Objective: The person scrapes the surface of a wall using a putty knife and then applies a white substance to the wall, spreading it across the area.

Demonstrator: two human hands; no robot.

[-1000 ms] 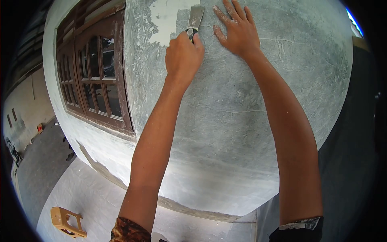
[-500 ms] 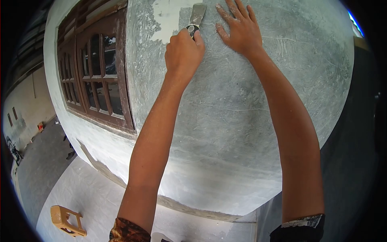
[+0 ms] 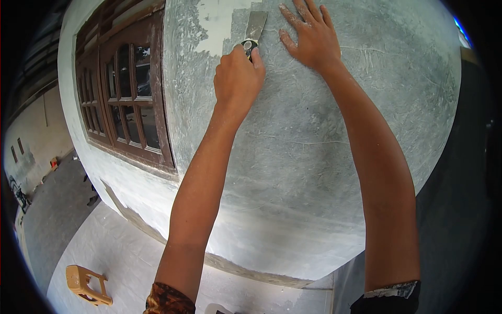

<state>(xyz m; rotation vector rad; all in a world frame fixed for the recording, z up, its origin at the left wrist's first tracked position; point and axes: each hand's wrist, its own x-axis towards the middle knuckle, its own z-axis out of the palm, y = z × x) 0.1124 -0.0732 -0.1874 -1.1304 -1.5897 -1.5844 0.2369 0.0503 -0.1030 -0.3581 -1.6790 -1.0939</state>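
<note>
My left hand [image 3: 239, 78] is wrapped round the dark handle of a scraper [image 3: 256, 25], whose flat metal blade points up and lies against the grey wall [image 3: 303, 120]. Just left of the blade, a white patch [image 3: 217, 21] with ragged edges covers part of the wall. My right hand [image 3: 316, 42] rests on the wall to the right of the blade, fingers spread and dusted with white. It holds nothing.
A brown wooden window [image 3: 123, 89] with glass panes is set in the wall at the left. Down at the lower left, a tan plastic stool [image 3: 86, 285] stands on the pale floor [image 3: 125, 261]. The wall curves away at the right.
My left hand and the scraper have moved slightly down the wall. My right hand stays where it was.
</note>
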